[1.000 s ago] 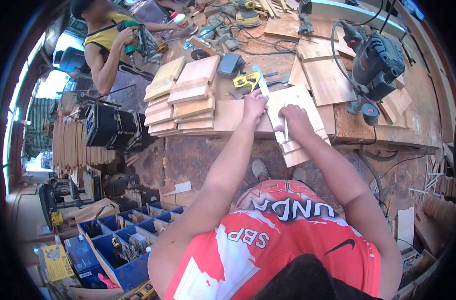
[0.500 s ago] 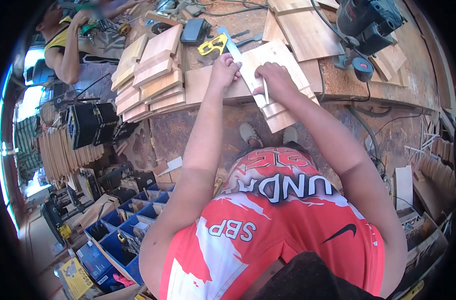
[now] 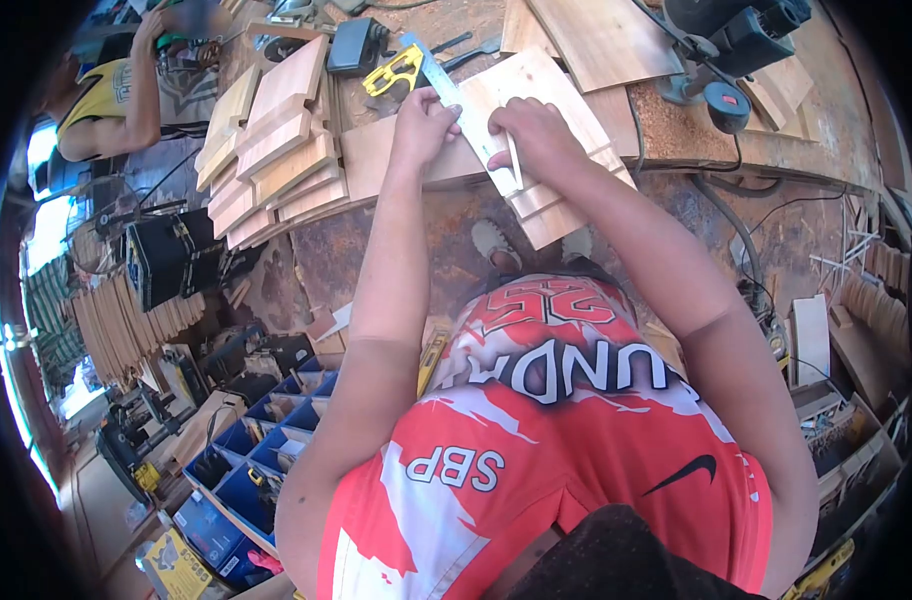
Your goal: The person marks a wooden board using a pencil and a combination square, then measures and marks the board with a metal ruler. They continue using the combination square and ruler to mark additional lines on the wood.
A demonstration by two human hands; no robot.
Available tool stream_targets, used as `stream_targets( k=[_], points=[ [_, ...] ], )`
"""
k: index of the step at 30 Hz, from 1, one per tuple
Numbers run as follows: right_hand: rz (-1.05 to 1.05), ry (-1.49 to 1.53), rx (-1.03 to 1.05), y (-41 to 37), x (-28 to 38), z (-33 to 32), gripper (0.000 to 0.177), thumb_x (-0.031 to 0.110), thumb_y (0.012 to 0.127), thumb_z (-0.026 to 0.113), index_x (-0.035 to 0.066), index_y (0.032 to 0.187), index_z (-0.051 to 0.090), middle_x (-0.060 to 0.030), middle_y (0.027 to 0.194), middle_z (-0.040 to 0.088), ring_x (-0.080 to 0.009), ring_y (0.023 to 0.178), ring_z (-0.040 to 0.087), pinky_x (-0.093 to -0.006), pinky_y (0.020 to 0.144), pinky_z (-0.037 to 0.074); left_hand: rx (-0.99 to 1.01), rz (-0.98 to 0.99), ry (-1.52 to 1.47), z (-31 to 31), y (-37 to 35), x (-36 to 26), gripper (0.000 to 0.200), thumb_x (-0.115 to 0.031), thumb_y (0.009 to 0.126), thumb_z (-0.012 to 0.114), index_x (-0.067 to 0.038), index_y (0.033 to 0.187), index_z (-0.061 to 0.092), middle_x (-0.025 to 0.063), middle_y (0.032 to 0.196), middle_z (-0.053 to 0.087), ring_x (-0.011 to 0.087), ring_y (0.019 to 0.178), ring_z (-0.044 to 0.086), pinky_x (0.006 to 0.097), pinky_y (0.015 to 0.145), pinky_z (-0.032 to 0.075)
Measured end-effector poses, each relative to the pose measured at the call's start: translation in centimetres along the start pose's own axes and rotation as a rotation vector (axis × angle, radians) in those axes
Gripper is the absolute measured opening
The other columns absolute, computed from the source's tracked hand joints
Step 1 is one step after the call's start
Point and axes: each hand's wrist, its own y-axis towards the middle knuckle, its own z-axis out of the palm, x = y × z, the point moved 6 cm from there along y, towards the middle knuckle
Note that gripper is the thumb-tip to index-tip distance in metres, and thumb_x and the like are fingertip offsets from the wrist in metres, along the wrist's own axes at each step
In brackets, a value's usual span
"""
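Observation:
A pale wooden board [image 3: 566, 85] with grooves across its near end lies at the bench edge and juts out over it. Across its left side rests the long steel blade of a combination square [image 3: 439, 80], whose yellow head [image 3: 396, 72] lies beyond my left hand. My left hand [image 3: 426, 128] grips the blade's left edge, thumb on top. On the board, my right hand [image 3: 541, 138] is closed around a thin whitish pencil [image 3: 516, 168]. The pencil points toward me, its lower end beside the blade's near end.
Stacked wooden panels [image 3: 286, 130] stand left of the board. Behind lie a dark box [image 3: 358, 46] and hand tools. A power tool [image 3: 741, 45], more panels [image 3: 606, 40] and sawdust [image 3: 676, 130] are on the right. Another person [image 3: 116, 105] works at far left.
The view has shifted slightly, so the bench appears farther left and higher. The pencil has come closer to the blade's near end. Both hands keep their holds.

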Motion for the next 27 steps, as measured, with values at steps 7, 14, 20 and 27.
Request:
stream_targets(
  k=[7, 14, 20, 27],
  points=[
    [0.001, -0.010, 0.001, -0.1, 0.1, -0.1, 0.041, 0.036, 0.069, 0.083, 0.015, 0.101, 0.069, -0.0067, 0.098, 0.061, -0.0279, 0.103, 0.058, -0.0422, 0.091, 0.043, -0.028, -0.029, 0.030, 0.0, 0.0, 0.2, 0.030, -0.003, 0.091, 0.070, 0.004, 0.116, 0.055, 0.0037, 0.086, 0.066, 0.0060, 0.066, 0.061, 0.0190, 0.054, 0.048],
    [0.009, -0.046, 0.034, 0.0, -0.1, 0.0, 0.039, 0.041, 0.071, 0.081, 0.016, 0.100, 0.072, -0.0064, 0.097, 0.062, -0.0258, 0.104, 0.059, -0.0423, 0.093, 0.043, 0.045, -0.084, 0.080, -0.3, 0.0, 0.0, 0.038, -0.006, 0.088, 0.073, 0.006, 0.118, 0.054, 0.0117, 0.095, 0.067, 0.0102, 0.068, 0.065, 0.0219, 0.056, 0.051],
    [0.006, -0.066, 0.025, 0.0, -0.1, 0.2, 0.039, 0.037, 0.071, 0.080, 0.018, 0.104, 0.072, -0.0055, 0.099, 0.061, -0.0264, 0.104, 0.058, -0.0419, 0.092, 0.043, -0.218, 0.395, 0.598, -0.9, -1.4, -2.1, 0.067, -0.014, 0.080, 0.083, 0.005, 0.135, 0.050, 0.0200, 0.121, 0.067, 0.0142, 0.080, 0.066, 0.0289, 0.069, 0.057],
    [-0.016, -0.058, -0.005, 0.0, -0.3, 0.5, 0.038, 0.038, 0.072, 0.080, 0.019, 0.103, 0.072, -0.0055, 0.098, 0.061, -0.0265, 0.104, 0.059, -0.0421, 0.092, 0.043, 0.109, 0.258, 0.534, 1.2, -4.8, -1.6, 0.096, -0.019, 0.069, 0.088, 0.003, 0.148, 0.039, 0.0200, 0.153, 0.039, 0.0266, 0.105, 0.064, 0.0338, 0.092, 0.053]
  ],
)
